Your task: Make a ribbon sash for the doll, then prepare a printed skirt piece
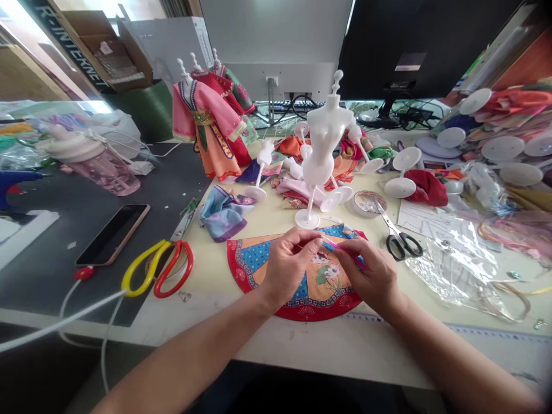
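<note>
A fan-shaped piece of printed fabric [307, 311] lies on the table, with blue and orange panels and a red border. Over its upper middle, my left hand [290, 261] is closed in a pinch at one end of a narrow pink strip [330, 243]. My right hand [371, 269] pinches the other end of that strip, a few centimetres away. My fingers partly hide the strip, so I cannot tell what exactly it is. Just behind the hands stands a white doll mannequin [319, 144] on a round base.
Yellow-and-red-handled scissors [157, 269] and a phone [114, 234] lie left. Black-handled scissors [401, 241] lean on a tape roll [368, 204] at right, near clear plastic film [452, 276]. Dressed doll forms [207, 126] and a blue cloth [225, 211] stand behind.
</note>
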`<state>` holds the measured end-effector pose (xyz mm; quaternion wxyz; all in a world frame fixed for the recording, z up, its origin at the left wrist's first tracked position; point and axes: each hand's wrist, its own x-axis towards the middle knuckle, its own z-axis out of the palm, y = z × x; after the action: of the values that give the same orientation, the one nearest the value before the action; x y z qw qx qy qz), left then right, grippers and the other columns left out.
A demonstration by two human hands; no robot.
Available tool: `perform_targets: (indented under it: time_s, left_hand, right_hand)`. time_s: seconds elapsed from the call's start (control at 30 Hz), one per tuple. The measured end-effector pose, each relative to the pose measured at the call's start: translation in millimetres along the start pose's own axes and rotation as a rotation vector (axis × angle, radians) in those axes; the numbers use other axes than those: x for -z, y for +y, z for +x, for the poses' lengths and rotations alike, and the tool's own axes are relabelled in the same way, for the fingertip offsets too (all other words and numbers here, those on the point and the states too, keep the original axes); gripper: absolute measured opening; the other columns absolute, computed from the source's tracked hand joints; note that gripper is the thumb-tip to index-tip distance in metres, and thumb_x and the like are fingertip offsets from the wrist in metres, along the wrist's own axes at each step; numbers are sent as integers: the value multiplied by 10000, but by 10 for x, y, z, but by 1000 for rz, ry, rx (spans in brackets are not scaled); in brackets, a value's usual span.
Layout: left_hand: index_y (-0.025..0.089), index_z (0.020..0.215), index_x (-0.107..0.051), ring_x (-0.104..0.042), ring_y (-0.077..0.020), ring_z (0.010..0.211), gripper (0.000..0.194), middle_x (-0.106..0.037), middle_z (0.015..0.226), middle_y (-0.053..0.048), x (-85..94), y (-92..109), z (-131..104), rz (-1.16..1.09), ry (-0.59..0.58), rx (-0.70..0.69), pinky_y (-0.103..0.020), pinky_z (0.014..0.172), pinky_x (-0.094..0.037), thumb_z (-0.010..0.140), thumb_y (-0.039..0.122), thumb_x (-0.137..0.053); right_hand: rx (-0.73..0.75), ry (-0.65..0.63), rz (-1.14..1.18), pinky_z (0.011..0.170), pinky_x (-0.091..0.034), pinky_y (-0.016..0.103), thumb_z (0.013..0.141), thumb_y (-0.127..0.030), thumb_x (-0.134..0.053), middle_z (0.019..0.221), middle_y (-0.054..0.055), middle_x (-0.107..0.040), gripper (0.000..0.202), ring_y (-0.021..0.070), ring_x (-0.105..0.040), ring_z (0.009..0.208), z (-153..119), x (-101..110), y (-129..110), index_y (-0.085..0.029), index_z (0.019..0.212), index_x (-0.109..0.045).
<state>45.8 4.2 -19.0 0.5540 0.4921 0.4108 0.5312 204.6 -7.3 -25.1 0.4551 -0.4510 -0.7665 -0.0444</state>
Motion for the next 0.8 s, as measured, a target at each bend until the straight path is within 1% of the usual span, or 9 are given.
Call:
perform_targets:
  time_s: [0.27,0.4,0.57,0.67,0.8]
  left_hand:
    - [175,825,-689,-570,-84,687,120,-659,814,-8,19,13,10,7,-1,2,-200,648,-475,786,285,-662]
    - [174,810,-682,-575,-93,707,106,-653,807,-7,37,11,24,34,-14,-28,-213,667,-478,790,275,-656]
    - [171,833,-668,-577,-107,736,102,-646,804,-12,60,8,26,79,-36,-47,-231,690,-478,805,266,-640]
    - [165,838,-658,-571,-114,720,110,-642,786,-16,70,22,27,128,-49,-50,-244,680,-475,811,268,-632]
    - [161,836,-651,-582,-125,750,103,-649,810,-25,85,44,30,185,-65,-59,-255,709,-479,811,257,-624]
  right_hand:
    - [-13,-64,58,507,-422,212,872,-170,-549,629,-23,-616,68,87,-536,525,18,10,-15,-193,809,-564]
    - [-31,-105,89,491,-400,216,890,-165,-511,641,-16,-620,90,91,-549,538,8,14,-4,-191,826,-568]
    - [-102,-159,135,494,-385,226,905,-189,-477,616,-14,-589,129,97,-534,538,-5,29,-5,-188,835,-585]
    - [-246,-223,239,491,-373,225,918,-250,-457,585,-22,-548,183,96,-501,525,0,43,-15,-193,803,-587]
    - [-579,-385,545,464,-358,207,927,-407,-430,551,-41,-469,286,81,-422,496,1,66,-12,-204,757,-540]
